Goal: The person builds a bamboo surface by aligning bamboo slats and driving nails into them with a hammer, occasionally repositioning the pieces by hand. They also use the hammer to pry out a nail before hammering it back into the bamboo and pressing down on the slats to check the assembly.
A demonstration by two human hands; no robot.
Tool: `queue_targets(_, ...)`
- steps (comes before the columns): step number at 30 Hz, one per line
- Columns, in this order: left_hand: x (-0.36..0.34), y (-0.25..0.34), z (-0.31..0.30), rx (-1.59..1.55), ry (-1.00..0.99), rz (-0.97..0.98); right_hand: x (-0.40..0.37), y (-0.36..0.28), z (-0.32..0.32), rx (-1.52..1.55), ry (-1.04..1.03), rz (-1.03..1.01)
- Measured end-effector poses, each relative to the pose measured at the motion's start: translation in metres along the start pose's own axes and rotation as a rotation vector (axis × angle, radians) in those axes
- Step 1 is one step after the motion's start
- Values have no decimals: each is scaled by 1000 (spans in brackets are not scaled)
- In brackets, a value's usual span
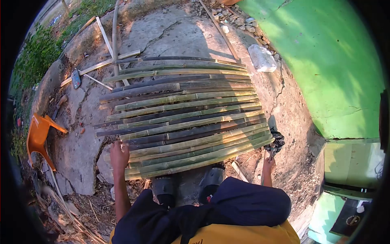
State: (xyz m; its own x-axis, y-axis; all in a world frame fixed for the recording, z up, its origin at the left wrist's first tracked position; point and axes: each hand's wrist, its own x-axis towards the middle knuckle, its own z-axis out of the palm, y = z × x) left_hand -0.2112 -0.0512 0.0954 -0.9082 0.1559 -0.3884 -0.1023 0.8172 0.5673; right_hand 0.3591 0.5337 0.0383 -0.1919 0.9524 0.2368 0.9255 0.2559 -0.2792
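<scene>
Split bamboo slats (191, 132), green and dark brown, lie side by side in a wide row before me, their ends uneven. At the left ends of the nearer slats is my left hand (119, 155), its fingers curled at a slat's end. My right hand (268, 161) is low beside the right ends, fingers closed around something small and dark that I cannot make out. Just above it, a crumpled black plastic bag (278, 142) touches or nearly touches the slat ends.
An orange plastic chair (37, 136) stands at the left. Wooden strips (101, 67) and a blue phone-like object (76, 78) lie behind it. A clear plastic bag (262, 58) rests near the green wall (325, 61). Cracked concrete (77, 162) surrounds my feet.
</scene>
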Motion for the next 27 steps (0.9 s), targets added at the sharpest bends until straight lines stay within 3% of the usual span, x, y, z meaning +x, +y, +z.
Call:
queue_targets(2, -15, 28, 13, 371, 161, 256, -2, 6, 2, -55, -38, 60)
queue_targets(4, -22, 70, 35, 310, 266, 552, -8, 9, 3, -3, -46, 69)
queue_targets(7, -29, 143, 70, 185, 126, 738, -17, 5, 0, 52, -72, 65)
queue_targets(10, -25, 167, 139, 175, -7, 851, -21, -12, -12, 35, -111, 90)
queue_targets(13, -23, 166, 181, 328, -115, 866, -30, -1, -12, 47, -100, 23)
queue_targets(17, -21, 163, 190, 365, -81, 858, -31, 1, -19, -57, -153, 61)
queue_targets(20, -18, 159, 193, 371, -99, 864, -23, 14, 6, 160, -64, -84)
queue_targets(24, -9, 158, 174, 183, -137, 868, -4, 5, 17, 161, -209, 97)
queue_targets(27, 9, 146, 101, 13, 53, 649, -7, -3, 21, 244, -102, 20)
